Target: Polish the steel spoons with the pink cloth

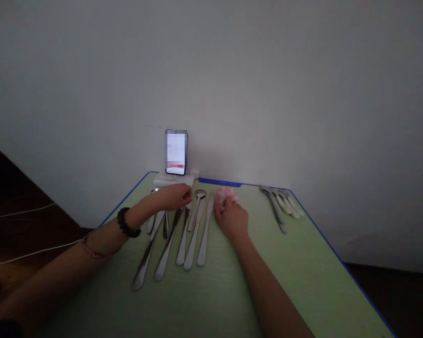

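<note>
Dark bracelet [128, 223], then left hand [174, 196] over the upper part of the metal cutlery row [193, 251]; fingers curled, grip side hidden, can't tell if it holds anything. Lit phone [176, 152] upright behind. Pink-and-white bundle [224, 191] right of the row, toward far side of green counter [225, 295]; right hand's [234, 218] grip closed on it. Far right: white-handled cutlery [292, 206].

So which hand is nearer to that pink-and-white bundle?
The right. The right hand is touching the pink-and-white bundle at its near side; the left hand is apart from it, off to its left, over the metal cutlery.
</note>
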The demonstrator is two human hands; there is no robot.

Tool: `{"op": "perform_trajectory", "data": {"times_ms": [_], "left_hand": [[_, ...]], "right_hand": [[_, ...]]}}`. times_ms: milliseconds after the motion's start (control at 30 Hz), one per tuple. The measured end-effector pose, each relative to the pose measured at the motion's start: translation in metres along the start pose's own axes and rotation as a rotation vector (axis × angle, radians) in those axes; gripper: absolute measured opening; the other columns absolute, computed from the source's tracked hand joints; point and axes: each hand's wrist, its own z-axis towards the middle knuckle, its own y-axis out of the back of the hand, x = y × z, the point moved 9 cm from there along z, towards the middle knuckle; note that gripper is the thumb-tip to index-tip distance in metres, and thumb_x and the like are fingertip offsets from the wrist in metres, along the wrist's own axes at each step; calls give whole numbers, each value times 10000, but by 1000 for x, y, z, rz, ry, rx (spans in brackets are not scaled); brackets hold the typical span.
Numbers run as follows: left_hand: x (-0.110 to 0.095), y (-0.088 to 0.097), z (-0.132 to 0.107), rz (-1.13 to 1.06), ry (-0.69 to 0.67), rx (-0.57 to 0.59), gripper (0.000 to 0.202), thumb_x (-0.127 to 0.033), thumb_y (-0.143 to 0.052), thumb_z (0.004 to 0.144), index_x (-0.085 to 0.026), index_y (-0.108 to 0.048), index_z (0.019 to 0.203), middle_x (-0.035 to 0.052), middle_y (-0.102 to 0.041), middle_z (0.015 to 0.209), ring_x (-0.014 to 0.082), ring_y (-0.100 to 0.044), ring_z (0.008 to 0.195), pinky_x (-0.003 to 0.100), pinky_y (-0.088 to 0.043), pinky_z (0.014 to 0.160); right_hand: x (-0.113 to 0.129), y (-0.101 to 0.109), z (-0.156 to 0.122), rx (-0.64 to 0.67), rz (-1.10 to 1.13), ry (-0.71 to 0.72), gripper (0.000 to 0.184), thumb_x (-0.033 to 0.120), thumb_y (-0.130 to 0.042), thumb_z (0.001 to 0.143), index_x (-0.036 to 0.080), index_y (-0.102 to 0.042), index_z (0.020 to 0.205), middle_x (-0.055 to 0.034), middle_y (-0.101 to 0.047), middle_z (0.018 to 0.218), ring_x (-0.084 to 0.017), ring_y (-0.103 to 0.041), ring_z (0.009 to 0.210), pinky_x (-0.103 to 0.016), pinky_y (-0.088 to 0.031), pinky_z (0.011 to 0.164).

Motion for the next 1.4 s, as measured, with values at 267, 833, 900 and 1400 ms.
{"op": "perform_trajectory", "data": {"times_ms": [267,833,900,1400], "left_hand": [[-49,-22,-19,315,107,-115,310,-352,-404,880,-130,-575,1011,133,-622,1013,269,-584,965,386,-448,820],[-61,-37,-13,276,223,-47,255,-195,-373,880,-88,-562,1014,167,-626,969,283,-620,878,377,-508,674],[-59,-37,-12,269,190,-37,263,-202,-368,883,-88,-559,1025,169,-629,957,282,-623,872,379,-512,674],[-41,-43,-6,207,287,36,284,-99,-352,848,-40,-536,1057,210,-657,859,285,-670,793,360,-517,624]], "right_hand": [[4,-5,11,22,15,-85,421,431,-291,885,117,-515,1056,-158,-664,889,-266,-668,772,-362,-464,665],[8,-8,27,6,20,-63,455,484,-263,887,143,-536,1014,-142,-673,808,-275,-678,734,-363,-482,629],[9,-8,28,10,18,-70,464,487,-256,888,141,-541,1005,-143,-673,808,-280,-677,735,-370,-483,631],[9,-9,28,59,29,-65,479,498,-261,887,145,-536,1057,-141,-673,876,-274,-673,776,-367,-482,654]]}}
